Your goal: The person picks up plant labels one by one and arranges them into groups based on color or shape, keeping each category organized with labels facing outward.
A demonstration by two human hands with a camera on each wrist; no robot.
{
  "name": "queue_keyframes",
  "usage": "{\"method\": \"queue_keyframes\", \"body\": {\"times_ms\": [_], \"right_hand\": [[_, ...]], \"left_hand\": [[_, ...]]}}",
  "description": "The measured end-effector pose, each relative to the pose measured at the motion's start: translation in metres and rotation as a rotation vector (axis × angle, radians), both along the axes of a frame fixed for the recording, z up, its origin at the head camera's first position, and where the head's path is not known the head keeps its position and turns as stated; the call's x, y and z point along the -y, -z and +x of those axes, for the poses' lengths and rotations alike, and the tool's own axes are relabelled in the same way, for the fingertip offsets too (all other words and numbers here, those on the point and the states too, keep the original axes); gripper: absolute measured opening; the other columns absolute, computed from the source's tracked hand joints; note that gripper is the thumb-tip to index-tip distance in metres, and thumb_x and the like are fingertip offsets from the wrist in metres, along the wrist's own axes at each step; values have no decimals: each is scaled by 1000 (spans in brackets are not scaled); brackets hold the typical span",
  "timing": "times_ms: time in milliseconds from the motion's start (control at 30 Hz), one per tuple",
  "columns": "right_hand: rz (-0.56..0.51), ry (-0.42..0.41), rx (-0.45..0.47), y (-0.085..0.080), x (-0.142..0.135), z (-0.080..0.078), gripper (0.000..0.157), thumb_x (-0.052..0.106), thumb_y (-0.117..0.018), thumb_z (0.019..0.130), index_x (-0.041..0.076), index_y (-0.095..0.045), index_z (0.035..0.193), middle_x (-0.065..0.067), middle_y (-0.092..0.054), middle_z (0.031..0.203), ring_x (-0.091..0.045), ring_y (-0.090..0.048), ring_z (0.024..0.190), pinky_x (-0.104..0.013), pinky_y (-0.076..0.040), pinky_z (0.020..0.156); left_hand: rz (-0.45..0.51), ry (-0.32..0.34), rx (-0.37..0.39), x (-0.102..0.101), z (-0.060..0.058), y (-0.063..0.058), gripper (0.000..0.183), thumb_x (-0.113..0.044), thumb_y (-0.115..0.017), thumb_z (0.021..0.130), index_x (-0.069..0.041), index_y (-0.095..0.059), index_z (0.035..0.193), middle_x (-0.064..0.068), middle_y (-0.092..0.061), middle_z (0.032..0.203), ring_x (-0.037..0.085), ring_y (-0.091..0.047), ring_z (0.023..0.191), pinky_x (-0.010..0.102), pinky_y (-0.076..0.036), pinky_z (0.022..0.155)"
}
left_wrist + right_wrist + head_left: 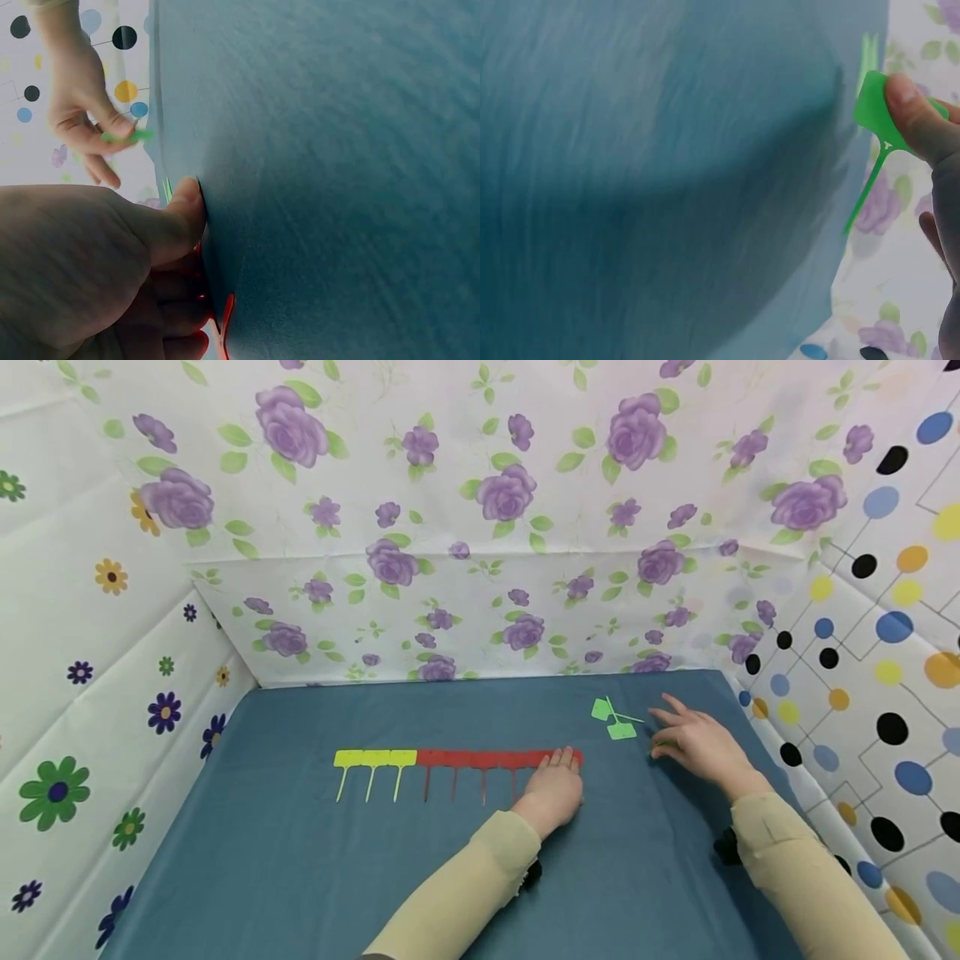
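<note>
My left hand (553, 792) rests at the right end of a row of flat plant labels, its fingers pressing on the red labels (467, 760). Yellow labels (375, 758) make up the row's left part, heads side by side and stems pointing toward me. Over the right side of the table, my right hand (701, 745) is raised and pinches a green plant label (874, 105) between thumb and fingers, its thin stem hanging down in the right wrist view. Further green labels (621, 731) lie loose, stems crossing, left of that hand. Fingers cover the last red label in part.
A blue cloth (300, 860) covers the table. Behind it hangs a purple-flowered sheet (480, 610). Another flowered sheet (135, 710) stands on the left, and a dotted sheet (885, 693) on the right, close to the right arm.
</note>
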State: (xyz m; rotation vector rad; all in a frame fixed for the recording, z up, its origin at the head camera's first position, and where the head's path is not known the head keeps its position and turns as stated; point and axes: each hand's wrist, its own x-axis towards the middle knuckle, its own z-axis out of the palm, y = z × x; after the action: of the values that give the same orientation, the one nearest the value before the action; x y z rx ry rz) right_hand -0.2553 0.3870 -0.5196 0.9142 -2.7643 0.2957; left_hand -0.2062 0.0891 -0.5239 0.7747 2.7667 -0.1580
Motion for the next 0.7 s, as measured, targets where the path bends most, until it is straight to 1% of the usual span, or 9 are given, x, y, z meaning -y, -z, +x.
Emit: {"method": "queue_keyframes", "body": {"times_ms": [133, 200, 267, 367, 433, 500, 567, 633, 700], "right_hand": [[-86, 96, 25, -3, 14, 4, 16, 12, -81, 96, 11, -85, 112, -21, -59, 153, -46, -34, 155, -69, -43, 112], [-140, 145, 38, -5, 21, 7, 18, 13, -80, 98, 10, -85, 114, -21, -58, 154, -46, -32, 156, -70, -43, 111], [-184, 185, 43, -7, 27, 10, 17, 16, -82, 96, 11, -86, 113, -21, -58, 154, -45, -31, 157, -71, -44, 110], [-241, 236, 36, -10, 36, 14, 16, 25, -86, 92, 14, -88, 104, -20, -58, 154, -44, -32, 156, -70, -53, 98], [-278, 270, 27, -12, 42, 16, 17, 30, -88, 91, 15, -87, 98, -20, -58, 154, -44, -35, 155, -65, -59, 85], [-316, 310, 26, -12, 47, 17, 20, 34, -89, 89, 15, -87, 93, -19, -58, 154, -44, -37, 154, -61, -61, 75], [-360, 348, 45, -11, 51, 19, 23, 35, -89, 90, 13, -86, 91, -20, -58, 154, -45, -37, 154, -63, -61, 80], [-397, 389, 84, -10, 54, 20, 26, 35, -87, 92, 9, -86, 94, -22, -57, 154, -46, -37, 154, -66, -58, 92], [-423, 422, 143, -9, 56, 20, 29, 34, -83, 97, 5, -85, 100, -24, -54, 156, -48, -33, 154, -72, -46, 108]], "left_hand": [[4, -10, 14, 1, 1, -2, 65, -43, -53, 113, -11, -36, 168, 4, -25, 177, 20, -21, 163, 31, -23, 131], [5, -13, 24, 2, 1, -1, 65, -42, -52, 113, -12, -36, 168, 3, -23, 177, 20, -20, 163, 31, -22, 131], [8, -19, 31, 1, 1, -1, 65, -42, -51, 114, -12, -35, 168, 3, -23, 177, 19, -19, 163, 31, -21, 131], [10, -24, 29, 1, 0, 0, 65, -43, -51, 114, -12, -34, 169, 3, -22, 177, 20, -19, 163, 31, -21, 131], [10, -29, 24, 0, 0, 0, 66, -43, -51, 114, -12, -34, 169, 3, -23, 177, 20, -19, 163, 31, -21, 131], [7, -30, 21, 0, 0, 0, 66, -43, -51, 114, -12, -34, 169, 3, -23, 177, 20, -19, 163, 30, -21, 131], [6, -31, 25, -1, 0, -1, 66, -43, -51, 114, -12, -34, 169, 3, -23, 177, 19, -19, 163, 30, -21, 131], [7, -33, 31, -1, 1, -1, 65, -43, -50, 114, -12, -34, 169, 3, -23, 177, 19, -19, 163, 31, -21, 131], [14, -33, 32, 0, 1, -2, 65, -42, -51, 114, -12, -35, 169, 3, -23, 177, 19, -19, 163, 31, -21, 131]]}}
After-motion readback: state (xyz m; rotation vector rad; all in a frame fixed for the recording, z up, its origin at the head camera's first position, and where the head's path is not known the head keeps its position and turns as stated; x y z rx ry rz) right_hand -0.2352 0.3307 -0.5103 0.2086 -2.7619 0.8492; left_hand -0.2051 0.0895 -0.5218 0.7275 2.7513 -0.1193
